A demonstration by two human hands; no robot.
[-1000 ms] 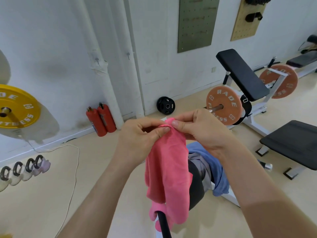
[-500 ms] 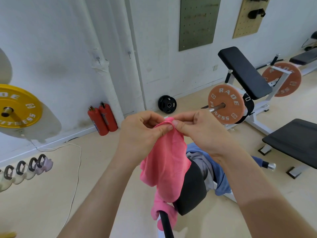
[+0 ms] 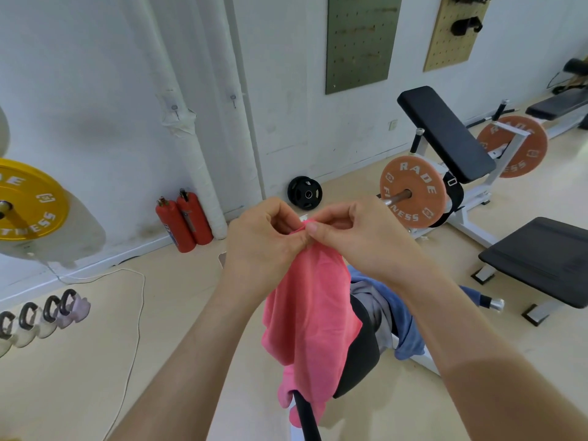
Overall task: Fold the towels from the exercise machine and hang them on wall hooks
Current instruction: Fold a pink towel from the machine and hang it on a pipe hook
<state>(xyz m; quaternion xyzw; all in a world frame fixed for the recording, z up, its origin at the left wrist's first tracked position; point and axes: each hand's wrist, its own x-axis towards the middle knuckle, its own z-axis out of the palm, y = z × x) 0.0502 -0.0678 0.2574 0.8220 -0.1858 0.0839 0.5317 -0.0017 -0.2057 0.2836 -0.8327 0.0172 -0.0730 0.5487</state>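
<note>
Pink towel pinched at its bunched top by left grip and right grip, close together.
Beige floor, white wall behind the black pad; red extinguishers far left of that pad, orange plate beyond it. Towel hangs soft and creased, just left of the pad and overlapping it, its lower end at a black bar.

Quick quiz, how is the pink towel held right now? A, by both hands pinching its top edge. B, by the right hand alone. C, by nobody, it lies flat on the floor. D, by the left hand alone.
A: the left hand and the right hand both pinch the top of the pink towel, which hangs down below them.
</note>
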